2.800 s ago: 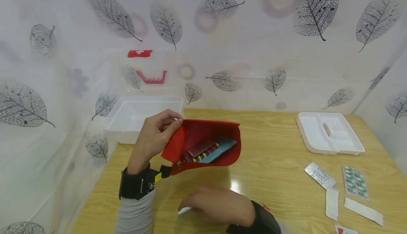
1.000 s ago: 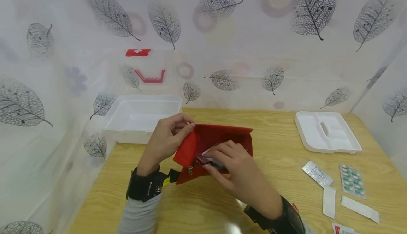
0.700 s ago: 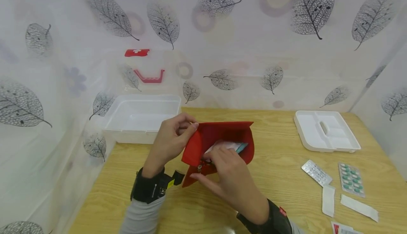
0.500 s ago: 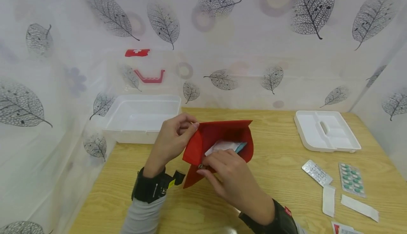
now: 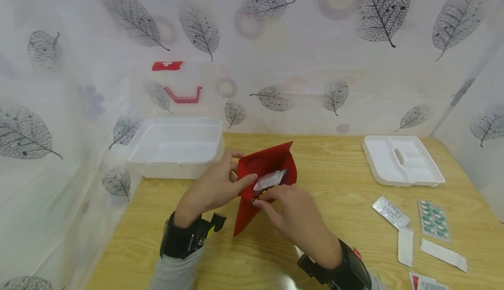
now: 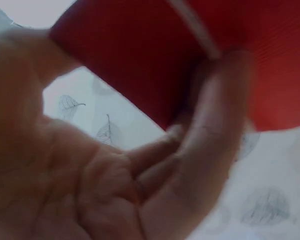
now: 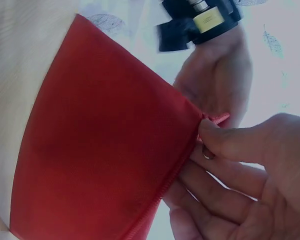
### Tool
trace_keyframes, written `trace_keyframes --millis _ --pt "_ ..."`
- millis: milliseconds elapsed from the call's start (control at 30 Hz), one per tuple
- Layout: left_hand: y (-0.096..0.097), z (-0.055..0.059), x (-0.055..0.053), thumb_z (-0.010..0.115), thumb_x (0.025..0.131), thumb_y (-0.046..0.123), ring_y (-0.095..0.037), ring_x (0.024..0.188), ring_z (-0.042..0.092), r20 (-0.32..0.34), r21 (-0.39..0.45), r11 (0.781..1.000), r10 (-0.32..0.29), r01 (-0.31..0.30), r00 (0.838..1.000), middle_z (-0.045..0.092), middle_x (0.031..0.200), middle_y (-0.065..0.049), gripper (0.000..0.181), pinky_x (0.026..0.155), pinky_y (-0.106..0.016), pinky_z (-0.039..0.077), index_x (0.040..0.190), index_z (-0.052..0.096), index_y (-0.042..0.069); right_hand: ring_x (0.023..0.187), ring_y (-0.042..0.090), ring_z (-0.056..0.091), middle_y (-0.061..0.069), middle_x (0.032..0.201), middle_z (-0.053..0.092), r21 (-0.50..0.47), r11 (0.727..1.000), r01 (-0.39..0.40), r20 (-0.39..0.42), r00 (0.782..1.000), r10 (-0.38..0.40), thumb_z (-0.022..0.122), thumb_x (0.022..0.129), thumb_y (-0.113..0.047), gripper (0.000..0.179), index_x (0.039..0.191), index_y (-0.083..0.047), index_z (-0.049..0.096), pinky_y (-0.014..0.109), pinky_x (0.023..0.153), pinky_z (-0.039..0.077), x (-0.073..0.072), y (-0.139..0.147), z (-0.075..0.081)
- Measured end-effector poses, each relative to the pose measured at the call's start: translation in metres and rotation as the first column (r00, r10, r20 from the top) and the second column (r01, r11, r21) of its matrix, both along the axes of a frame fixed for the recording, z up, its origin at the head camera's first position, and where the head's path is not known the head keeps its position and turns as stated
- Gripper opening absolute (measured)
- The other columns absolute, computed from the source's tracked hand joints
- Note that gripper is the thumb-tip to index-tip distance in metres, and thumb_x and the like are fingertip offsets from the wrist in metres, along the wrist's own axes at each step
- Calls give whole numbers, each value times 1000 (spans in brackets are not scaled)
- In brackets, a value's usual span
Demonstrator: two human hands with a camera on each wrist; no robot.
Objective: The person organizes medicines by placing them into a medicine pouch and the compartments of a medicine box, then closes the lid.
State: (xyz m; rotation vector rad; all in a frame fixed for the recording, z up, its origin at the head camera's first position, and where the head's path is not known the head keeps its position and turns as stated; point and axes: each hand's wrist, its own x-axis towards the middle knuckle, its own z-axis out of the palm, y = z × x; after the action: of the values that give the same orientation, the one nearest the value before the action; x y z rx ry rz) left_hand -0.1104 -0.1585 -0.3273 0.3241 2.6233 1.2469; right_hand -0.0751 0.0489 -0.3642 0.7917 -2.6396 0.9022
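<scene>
A red zip pouch (image 5: pixel 245 218) is held up above the table with its mouth gaping. Inside it a white packet (image 5: pixel 269 180) shows, with small yellow bits partly hidden by fingers. My left hand (image 5: pixel 216 187) grips the pouch's left end, thumb on the near side; in the left wrist view its fingers curl behind the red fabric (image 6: pixel 130 65). At the near edge of the mouth, my right hand (image 5: pixel 297 213) pinches the zipper by its slider end between thumb and index finger. The right wrist view shows that thumb on the zipper's end, the other fingers inside the mouth.
A white open box (image 5: pixel 177 150) stands at the back left, and a white divided tray (image 5: pixel 403 161) at the back right. On the right lie a silver blister pack (image 5: pixel 391 212), a green-and-white capsule blister (image 5: pixel 434 220), white strips (image 5: pixel 444 255) and small red-and-white packets (image 5: pixel 427 282).
My right hand has come from low over the table into the pouch with a white packet, then moved to the zipper. The pouch has turned, and my left thumb has shifted along its edge.
</scene>
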Motion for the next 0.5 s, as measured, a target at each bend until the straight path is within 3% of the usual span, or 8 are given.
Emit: trace_keyframes --millis 133,233,367,500 --pt "6 5 7 71 92 51 -16 76 65 20 -61 996 63 -62 998 69 96 -3 85 67 -32 54 150 25 9 66 5 61 -12 77 73 -80 995 56 24 998 -54 87 81 -25 13 87 -18 78 20 59 48 -6 0 -3" --pt "8 6 10 68 93 52 -15 73 65 26 -114 990 89 -86 996 70 93 -2 75 65 -31 54 144 35 8 71 5 67 -11 79 73 -125 990 62 27 998 -59 84 85 -21 12 89 -17 74 22 65 54 -10 0 -6" --pt "10 0 8 61 101 38 -14 75 64 3 -188 981 -38 37 999 70 90 -1 31 66 -31 54 114 62 9 74 4 67 -8 83 73 -147 988 57 53 997 -49 80 88 -16 12 91 -17 69 22 69 57 -14 0 -10" --pt "14 -6 2 58 103 20 -14 89 67 -105 -230 959 -196 168 975 70 95 3 13 79 -33 58 100 69 15 78 6 61 -6 89 66 -142 989 52 26 998 -49 79 88 -12 15 91 -16 65 22 68 54 -17 2 -15"
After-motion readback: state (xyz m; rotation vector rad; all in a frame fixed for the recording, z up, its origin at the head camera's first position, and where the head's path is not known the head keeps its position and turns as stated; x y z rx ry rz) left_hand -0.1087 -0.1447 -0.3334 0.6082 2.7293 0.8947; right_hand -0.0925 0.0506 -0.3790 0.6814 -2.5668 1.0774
